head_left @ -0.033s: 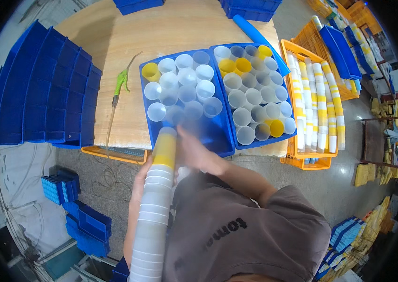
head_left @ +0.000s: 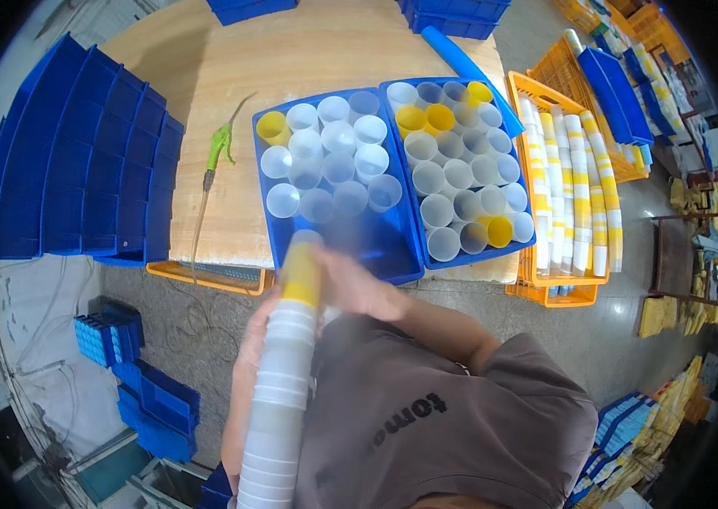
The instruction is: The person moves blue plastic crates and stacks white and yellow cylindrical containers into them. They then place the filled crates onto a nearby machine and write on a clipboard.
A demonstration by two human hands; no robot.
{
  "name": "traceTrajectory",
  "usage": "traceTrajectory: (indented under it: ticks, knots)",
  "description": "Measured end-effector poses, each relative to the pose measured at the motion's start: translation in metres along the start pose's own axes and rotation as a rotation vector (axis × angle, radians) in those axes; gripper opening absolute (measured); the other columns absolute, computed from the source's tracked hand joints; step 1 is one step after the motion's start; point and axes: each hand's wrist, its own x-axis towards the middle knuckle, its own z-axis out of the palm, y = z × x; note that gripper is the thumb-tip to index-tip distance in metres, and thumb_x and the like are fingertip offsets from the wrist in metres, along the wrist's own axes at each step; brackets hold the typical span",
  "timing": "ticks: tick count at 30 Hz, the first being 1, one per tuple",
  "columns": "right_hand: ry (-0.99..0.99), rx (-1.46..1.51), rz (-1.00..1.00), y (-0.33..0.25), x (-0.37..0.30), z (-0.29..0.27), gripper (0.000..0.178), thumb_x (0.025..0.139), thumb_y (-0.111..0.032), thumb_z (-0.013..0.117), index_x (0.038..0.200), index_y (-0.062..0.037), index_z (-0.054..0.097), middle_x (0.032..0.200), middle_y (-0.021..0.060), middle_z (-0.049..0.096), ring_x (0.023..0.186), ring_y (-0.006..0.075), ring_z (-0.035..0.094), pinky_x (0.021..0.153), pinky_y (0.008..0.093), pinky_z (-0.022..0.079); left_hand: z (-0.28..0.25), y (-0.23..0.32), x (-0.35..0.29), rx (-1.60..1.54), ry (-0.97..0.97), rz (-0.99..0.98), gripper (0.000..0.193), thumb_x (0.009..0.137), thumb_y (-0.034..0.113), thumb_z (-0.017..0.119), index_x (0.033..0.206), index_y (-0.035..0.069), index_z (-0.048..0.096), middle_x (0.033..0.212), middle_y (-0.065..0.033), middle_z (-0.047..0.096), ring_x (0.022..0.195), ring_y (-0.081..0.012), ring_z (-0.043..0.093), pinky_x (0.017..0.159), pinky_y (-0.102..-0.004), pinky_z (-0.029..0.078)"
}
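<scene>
The left hand (head_left: 259,329) is wrapped around a long stack of cups (head_left: 278,382), gripping it from the side. The stack slants from the person's front toward the near edge of the tabletop (head_left: 223,76), its upper end in line with the near left corner of the left blue tray (head_left: 384,254) (whether it touches the tray, I cannot tell). Most of its cups are white, with a yellow stretch toward the upper end. The right hand (head_left: 354,287) is at that yellow stretch, its fingers blurred; I cannot tell how far they are closed.

The left blue tray sits at the tabletop's near edge, with cups standing across its far part, a yellow one in the far left corner, and bare floor along its near side. Just beside it, toward the tabletop's right edge, the right blue tray (head_left: 458,262) holds rows of clear and yellow cups.

A green air gun (head_left: 220,146) lies left of the trays, and blue bins (head_left: 79,161) are stacked at the tabletop's left edge. Beyond the right edge, an orange crate (head_left: 562,279) holds white and yellow stacks.
</scene>
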Motion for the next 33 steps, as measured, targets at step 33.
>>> traceTrajectory:
  ticks: [33]
  knots:
    - [-0.035, -0.147, 0.054, 0.007, -0.052, -0.009, 0.051, 0.092, -0.045, 0.059, 0.12, -0.0035, 0.051, 0.109, 0.012, 0.062, 0.1, 0.0263, 0.061, 0.093, 0.043, 0.044, -0.009, -0.023, -0.015, 0.253, -0.002, -0.169, 0.057, 0.092, 0.039, 0.062, 0.125, -0.006, 0.048, 0.103, -0.0197, 0.065, 0.081, -0.0265, 0.069, 0.066, -0.0367, 0.06]
